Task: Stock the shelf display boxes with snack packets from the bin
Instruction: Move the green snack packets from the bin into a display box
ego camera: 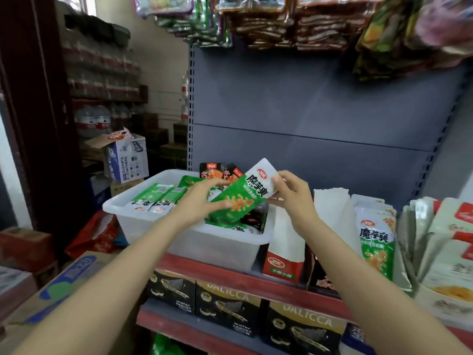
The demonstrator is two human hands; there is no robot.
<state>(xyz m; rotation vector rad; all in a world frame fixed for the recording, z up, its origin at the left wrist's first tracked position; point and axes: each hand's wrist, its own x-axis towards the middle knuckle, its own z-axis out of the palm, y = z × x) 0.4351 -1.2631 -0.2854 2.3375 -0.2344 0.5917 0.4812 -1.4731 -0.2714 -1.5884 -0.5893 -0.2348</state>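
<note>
— Grey steel backs the shelf (294, 278), and my white bin (143, 226) sits on its left end, just beside the display boxes (286, 252). Where are we?

— Mid-transfer, I'd say. I have one green packet (240, 198) lifted over the bin's right side. My left hand (202, 201) pinches its lower edge; my right hand (291, 193) pinches the white top corner.

— Next move?

— Carry it right and drop it upright into the open white box. That likely calls for letting go with the left grip and turning the packet vertical.

— Room?

— Open air above the boxes, up to the hanging bags (281, 21). The box mouth is narrow, and the bin rim touches it, so I'd clear that edge first.
</note>
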